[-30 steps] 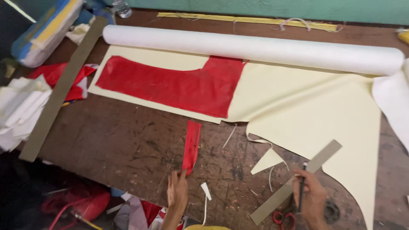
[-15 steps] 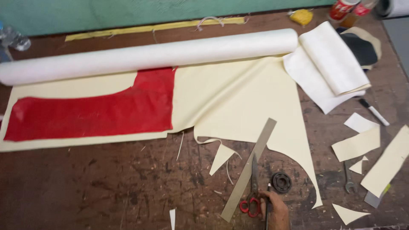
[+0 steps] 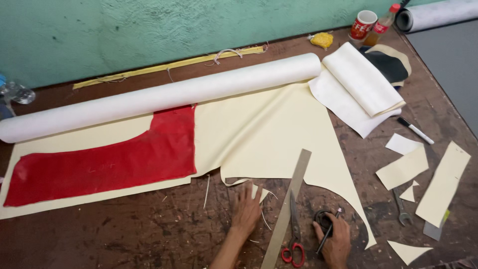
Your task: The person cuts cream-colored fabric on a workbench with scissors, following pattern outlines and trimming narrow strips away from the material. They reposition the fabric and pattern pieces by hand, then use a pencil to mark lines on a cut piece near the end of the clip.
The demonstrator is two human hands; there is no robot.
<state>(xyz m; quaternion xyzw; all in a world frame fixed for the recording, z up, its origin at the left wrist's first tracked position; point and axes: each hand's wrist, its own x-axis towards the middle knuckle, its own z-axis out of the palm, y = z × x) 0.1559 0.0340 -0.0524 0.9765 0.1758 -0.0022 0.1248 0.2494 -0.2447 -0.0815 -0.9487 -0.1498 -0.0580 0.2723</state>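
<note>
Resting flat at the bottom centre of the frame, the left hand [image 3: 247,211] has come back into view since half a second ago, fingers spread and released on the scarred wooden surface [image 3: 124,234], its fingertips touching a small cream offcut [image 3: 259,192]. Just right of it lies the long grey ruler [image 3: 289,206], with red-handled scissors [image 3: 294,239] against it. The right hand [image 3: 334,240], lower right of centre, has its fingers clenched on a dark pen [image 3: 328,234], beside a black tape roll [image 3: 323,219]; earlier only this hand showed. Above them spreads the cream sheet [image 3: 269,134], with the red piece [image 3: 114,164] on it at left. Cream scraps [image 3: 403,167], a wrench [image 3: 401,206] and a marker [image 3: 416,130] sit at right. Farther up lie the white roll [image 3: 159,97], folded white material [image 3: 361,82], and a cup [image 3: 362,25] and bottle [image 3: 382,24] at upper right.
</note>
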